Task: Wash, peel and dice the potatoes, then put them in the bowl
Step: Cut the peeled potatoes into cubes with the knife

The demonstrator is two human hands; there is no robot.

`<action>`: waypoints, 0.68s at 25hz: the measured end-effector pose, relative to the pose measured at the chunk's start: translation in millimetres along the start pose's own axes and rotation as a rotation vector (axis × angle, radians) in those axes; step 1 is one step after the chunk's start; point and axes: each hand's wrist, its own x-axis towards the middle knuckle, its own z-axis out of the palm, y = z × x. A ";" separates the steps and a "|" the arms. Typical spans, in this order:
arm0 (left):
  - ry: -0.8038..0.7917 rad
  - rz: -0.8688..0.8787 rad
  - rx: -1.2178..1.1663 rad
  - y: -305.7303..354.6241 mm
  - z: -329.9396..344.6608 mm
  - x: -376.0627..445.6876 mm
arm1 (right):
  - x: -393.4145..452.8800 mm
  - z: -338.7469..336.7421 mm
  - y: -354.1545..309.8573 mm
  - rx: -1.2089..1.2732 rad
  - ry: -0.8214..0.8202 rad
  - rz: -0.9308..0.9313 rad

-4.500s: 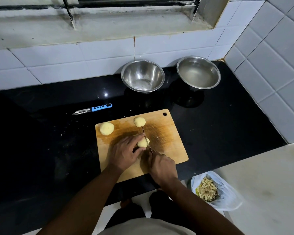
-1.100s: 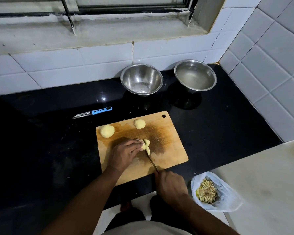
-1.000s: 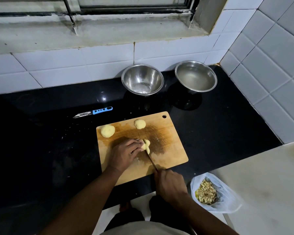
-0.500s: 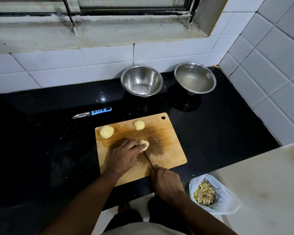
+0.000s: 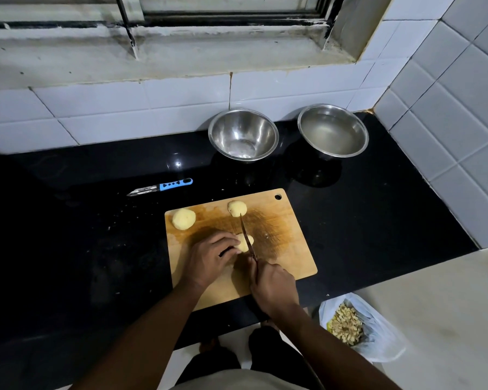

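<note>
A wooden cutting board (image 5: 290, 249) lies on the black counter. My left hand (image 5: 209, 260) presses a peeled potato piece (image 5: 247, 241) down at the board's middle. My right hand (image 5: 273, 288) grips a knife (image 5: 245, 235) whose blade lies across that piece, tip pointing away from me. Two more peeled potatoes rest on the board's far edge, one at the left (image 5: 183, 218) and one at the middle (image 5: 236, 208). An empty steel bowl (image 5: 243, 133) stands behind the board.
A second steel bowl (image 5: 333, 130) holding water sits at the back right corner. A blue-handled peeler (image 5: 161, 187) lies left of the board. A plastic bag of peels (image 5: 350, 325) rests on the pale surface at lower right. Tiled walls bound the back and right.
My right hand has pushed the knife forward, so the blade now reaches over the potato piece toward the far potato. My left hand has kept its hold.
</note>
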 end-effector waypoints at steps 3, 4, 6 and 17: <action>-0.006 -0.001 -0.016 0.7 -0.8 -0.8 | 4.1 3.2 -1.8 0.009 -0.029 -0.013; -0.005 0.002 -0.013 1.7 -1.3 -0.6 | 4.2 3.6 -1.9 0.006 -0.033 -0.018; -0.001 0.002 -0.016 2.9 -2.5 0.2 | 4.9 4.4 -3.1 -0.011 -0.032 -0.032; 0.012 0.029 -0.085 1.8 -0.9 -0.4 | 17.7 7.0 -1.6 -0.283 -0.177 -0.110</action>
